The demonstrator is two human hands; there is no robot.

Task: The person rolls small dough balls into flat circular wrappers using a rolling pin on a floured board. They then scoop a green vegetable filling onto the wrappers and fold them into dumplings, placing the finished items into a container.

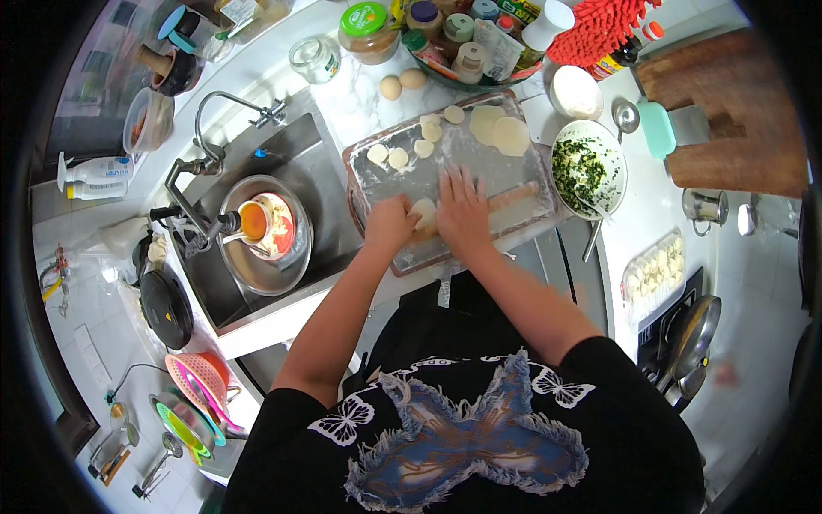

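My left hand (390, 225) pinches the edge of a small round dough wrapper (424, 211) on a floured board (449, 173). Flat across a wooden rolling pin (514, 196) lies my right hand (463, 212), palm down with fingers stretched out. The pin's left part shows beside the wrapper. Two flattened wrappers (512, 136) overlap at the board's far right. Several small dough discs (398, 158) are scattered along its far side. Right of the board, a white bowl (621, 168) holds chopped greens (575, 167) and a spoon.
The steel sink (331, 212) at left contains a metal basin (231, 266) with dishes. Two eggs (390, 87) and a basket of seasoning bottles (459, 82) stand behind the board. At right are a plastic tray of small pale pieces (655, 270), pans (697, 327) and wooden boards (732, 109).
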